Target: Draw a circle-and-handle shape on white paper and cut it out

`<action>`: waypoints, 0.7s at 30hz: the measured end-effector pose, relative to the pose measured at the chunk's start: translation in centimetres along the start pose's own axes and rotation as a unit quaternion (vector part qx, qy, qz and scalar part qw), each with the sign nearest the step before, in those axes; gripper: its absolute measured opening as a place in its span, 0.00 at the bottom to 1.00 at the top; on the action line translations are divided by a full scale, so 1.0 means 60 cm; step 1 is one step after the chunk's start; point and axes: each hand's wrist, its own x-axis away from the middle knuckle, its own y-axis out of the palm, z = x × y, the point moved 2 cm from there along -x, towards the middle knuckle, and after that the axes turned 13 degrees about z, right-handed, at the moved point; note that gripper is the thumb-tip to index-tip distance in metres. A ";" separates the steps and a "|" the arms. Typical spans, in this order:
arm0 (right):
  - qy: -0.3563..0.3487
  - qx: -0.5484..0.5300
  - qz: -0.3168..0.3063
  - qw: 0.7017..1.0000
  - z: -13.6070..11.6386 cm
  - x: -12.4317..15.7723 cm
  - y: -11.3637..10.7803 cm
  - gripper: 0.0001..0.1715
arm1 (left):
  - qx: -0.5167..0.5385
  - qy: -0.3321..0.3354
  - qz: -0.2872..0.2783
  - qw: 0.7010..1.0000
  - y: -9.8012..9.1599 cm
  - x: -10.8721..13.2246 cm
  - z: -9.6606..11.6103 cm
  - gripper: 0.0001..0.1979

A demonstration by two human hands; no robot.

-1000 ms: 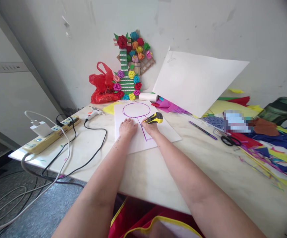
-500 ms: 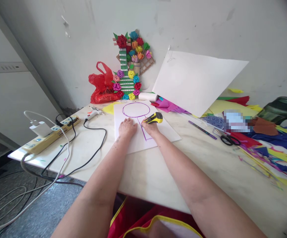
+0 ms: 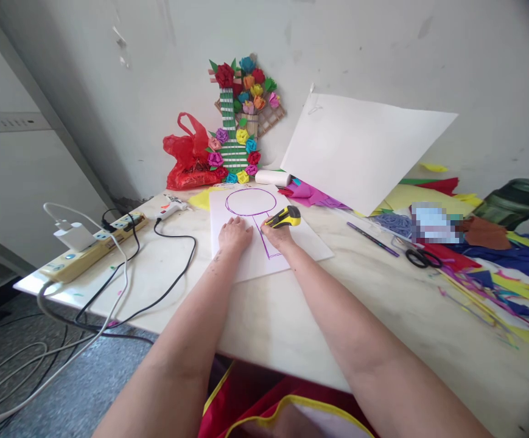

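While the left hand [image 3: 235, 234] lay flat in the head view, fingers slightly spread on the white sheet [image 3: 310, 246], the right hand [image 3: 279, 237] had its fingers closed around a yellow-and-black utility knife [image 3: 288, 215]. The sheet, bearing a purple oval [image 3: 251, 202], rested on the table [image 3: 291, 328]. The blade's tip seemed to be near a purple line [image 3: 263, 241], though fingers hid it. A pen [image 3: 372, 238] lay farther right.

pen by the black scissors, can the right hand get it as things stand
Probably yes: the pen lies right of the right hand, with nothing seen on top of it. The hand grips a yellow-and-black cutter, though, so it would likely have to put that down first.
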 end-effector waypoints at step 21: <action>0.011 0.010 0.032 0.999 -0.010 0.008 -0.002 0.07 | 0.003 -0.004 -0.002 1.000 -0.004 0.001 0.001 0.20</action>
